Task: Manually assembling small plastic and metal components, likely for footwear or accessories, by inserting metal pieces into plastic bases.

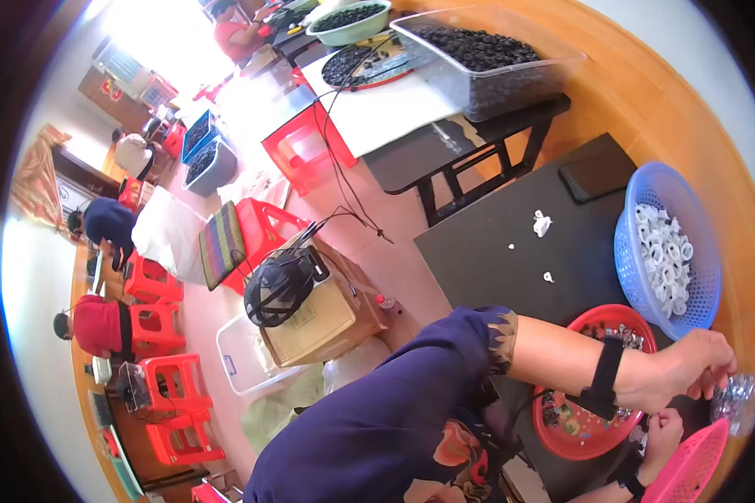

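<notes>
My left hand, with a black strap on its forearm, reaches over the red basin with fingers curled together. Close beside its fingertips lies a clear plastic bag of small shiny pieces. Just below, my right hand is closed too, between the red basin and a pink mesh basket. What either hand pinches is too small or hidden to make out. Small metallic and dark pieces are scattered in the red basin, partly covered by my left forearm. A blue mesh basket beyond it holds many white ring-shaped parts.
A dark phone and a few white bits lie on the dark table. Behind stands another table with a clear bin of black pieces. Left are a cardboard box, red stools and several people seated.
</notes>
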### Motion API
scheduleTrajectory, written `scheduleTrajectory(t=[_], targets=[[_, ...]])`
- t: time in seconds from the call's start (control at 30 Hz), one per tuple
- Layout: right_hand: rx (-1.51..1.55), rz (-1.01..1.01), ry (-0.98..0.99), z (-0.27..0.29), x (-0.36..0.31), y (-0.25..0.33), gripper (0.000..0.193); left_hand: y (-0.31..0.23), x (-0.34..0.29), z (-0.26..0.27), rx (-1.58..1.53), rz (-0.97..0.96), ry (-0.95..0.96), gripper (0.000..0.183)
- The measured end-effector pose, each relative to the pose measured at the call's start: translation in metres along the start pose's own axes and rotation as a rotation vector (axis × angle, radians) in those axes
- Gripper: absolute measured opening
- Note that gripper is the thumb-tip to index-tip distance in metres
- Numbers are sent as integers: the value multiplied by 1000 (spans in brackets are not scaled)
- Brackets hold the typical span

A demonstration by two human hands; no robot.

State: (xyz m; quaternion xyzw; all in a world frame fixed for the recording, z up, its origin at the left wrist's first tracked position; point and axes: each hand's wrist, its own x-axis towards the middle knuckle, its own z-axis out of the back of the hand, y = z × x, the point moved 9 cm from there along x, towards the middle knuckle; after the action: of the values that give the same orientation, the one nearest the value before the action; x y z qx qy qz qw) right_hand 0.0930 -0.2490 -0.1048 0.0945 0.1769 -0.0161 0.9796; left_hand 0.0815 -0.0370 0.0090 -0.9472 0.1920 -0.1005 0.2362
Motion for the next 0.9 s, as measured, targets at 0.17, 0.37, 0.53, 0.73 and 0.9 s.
scheduleTrajectory(t=[0.17, 0.37, 0.53, 0.73, 0.9], targets=[[605, 273, -358, 24, -13, -2, 20, 18, 8, 19, 82, -87, -116, 4], [1308, 349, -635, 105, -76, 32, 45, 17, 3, 7, 75, -106, -63, 12], [1685, 531, -226, 89, -39, 119, 49, -18, -15, 21, 392, -79, -29, 25], [1807, 600, -37, 100, -50, 119, 53, 2, -1, 5, 325, -20, -18, 27], [1944, 600, 109, 91, -52, 132, 45, 1, -4, 3, 345, -95, -4, 23]])
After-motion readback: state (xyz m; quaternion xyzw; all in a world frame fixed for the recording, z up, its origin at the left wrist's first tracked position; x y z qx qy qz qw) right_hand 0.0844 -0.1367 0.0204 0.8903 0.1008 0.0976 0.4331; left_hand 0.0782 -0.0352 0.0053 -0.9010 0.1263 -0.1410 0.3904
